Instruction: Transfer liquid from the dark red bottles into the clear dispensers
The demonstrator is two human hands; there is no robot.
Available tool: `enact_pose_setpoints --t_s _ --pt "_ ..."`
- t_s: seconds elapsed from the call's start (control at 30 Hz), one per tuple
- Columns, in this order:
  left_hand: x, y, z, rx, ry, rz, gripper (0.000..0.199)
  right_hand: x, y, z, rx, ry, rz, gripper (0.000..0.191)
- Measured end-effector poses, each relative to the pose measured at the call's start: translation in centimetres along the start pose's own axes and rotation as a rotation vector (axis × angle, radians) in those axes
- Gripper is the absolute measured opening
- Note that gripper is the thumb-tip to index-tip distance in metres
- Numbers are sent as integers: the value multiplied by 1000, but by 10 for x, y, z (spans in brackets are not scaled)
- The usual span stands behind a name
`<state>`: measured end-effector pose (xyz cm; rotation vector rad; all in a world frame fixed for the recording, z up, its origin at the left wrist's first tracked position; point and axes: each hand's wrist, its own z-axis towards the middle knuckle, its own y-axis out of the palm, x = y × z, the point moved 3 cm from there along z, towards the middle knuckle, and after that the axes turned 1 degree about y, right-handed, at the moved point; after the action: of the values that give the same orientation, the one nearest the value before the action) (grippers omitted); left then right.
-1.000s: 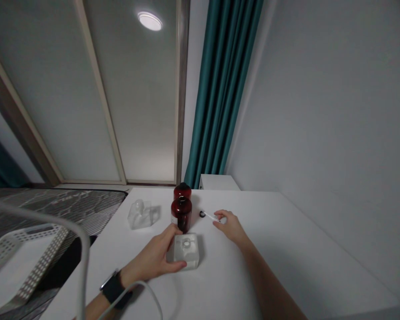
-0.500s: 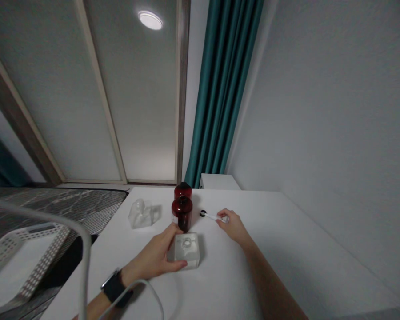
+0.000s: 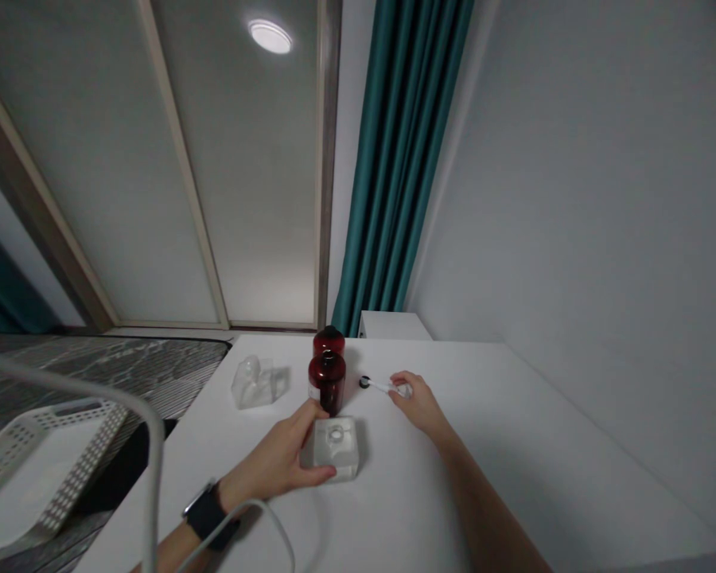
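White stick [image 3: 379,387], short of the table's [image 3: 394,509] far edge: the right hand [image 3: 418,406] is pinching it between fingertips, ideally lightly; the left hand [image 3: 286,458] is clasping the clear bottle [image 3: 336,454], thumb and fingers ideally steadying opposite sides.

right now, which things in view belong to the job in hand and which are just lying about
Seemingly in use:
clear square bottle, with the left hand around it
white stick, dark at one end, in the right hand

Seemingly just lying about:
front brown bottle
rear brown bottle
second clear bottle
white basket at the left
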<state>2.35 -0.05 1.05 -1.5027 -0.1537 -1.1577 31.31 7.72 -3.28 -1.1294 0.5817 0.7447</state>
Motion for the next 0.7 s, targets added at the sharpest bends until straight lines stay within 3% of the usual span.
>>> enact_pose_setpoints --t_s 0.23,0.4,0.57,0.7 --pt "1 1 1 18 6 -2 47 -11 -3 -1 59 -71 19 21" --pt "6 -3 0 11 7 6 46 -47 -3 -16 79 -145 90 17" --pt "9 -9 -2 54 121 14 37 -96 11 -46 -158 -259 250 17" --pt "-2 -14 -3 274 62 48 28 -111 24 -64 -377 -245 300 48"
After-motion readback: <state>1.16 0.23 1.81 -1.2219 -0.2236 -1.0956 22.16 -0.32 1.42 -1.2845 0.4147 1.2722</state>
